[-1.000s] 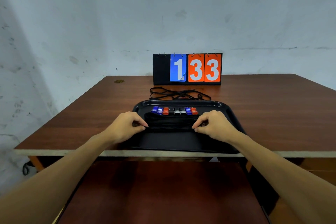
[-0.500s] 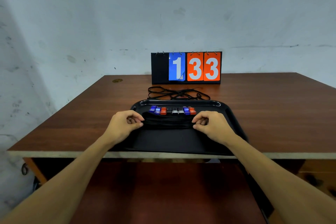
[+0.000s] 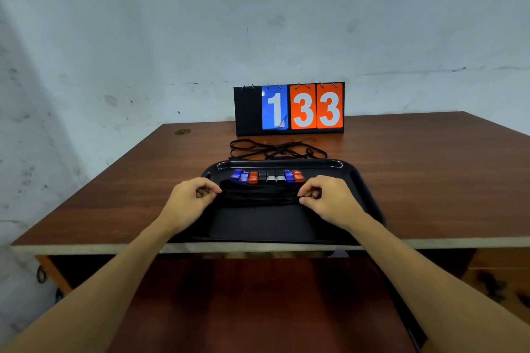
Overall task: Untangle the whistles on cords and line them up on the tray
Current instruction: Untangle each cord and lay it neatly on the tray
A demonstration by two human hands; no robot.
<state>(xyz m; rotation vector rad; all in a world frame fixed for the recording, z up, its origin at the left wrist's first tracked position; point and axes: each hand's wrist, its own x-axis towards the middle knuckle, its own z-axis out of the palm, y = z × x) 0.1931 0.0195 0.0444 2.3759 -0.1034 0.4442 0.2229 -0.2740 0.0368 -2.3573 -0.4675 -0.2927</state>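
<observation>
A black tray (image 3: 355,180) lies at the table's near edge. Several whistles (image 3: 266,177), blue, red, black and grey, stand side by side in a row at its far part. Their black cords (image 3: 259,195) are bunched in a dark band just in front of the row. My left hand (image 3: 190,199) pinches the left end of that band, and my right hand (image 3: 329,200) pinches the right end. Both hands rest on the tray with fingers curled. A separate tangle of black cords (image 3: 275,149) lies on the table beyond the tray.
A flip scoreboard (image 3: 289,109) reading 1 33 stands at the back of the brown table (image 3: 430,169), against the pale wall. A small round mark (image 3: 182,131) sits at the table's far left corner.
The view has shifted slightly. Both hands stay at the ends of the cord bunch, with the fingers curled a little tighter on it.
</observation>
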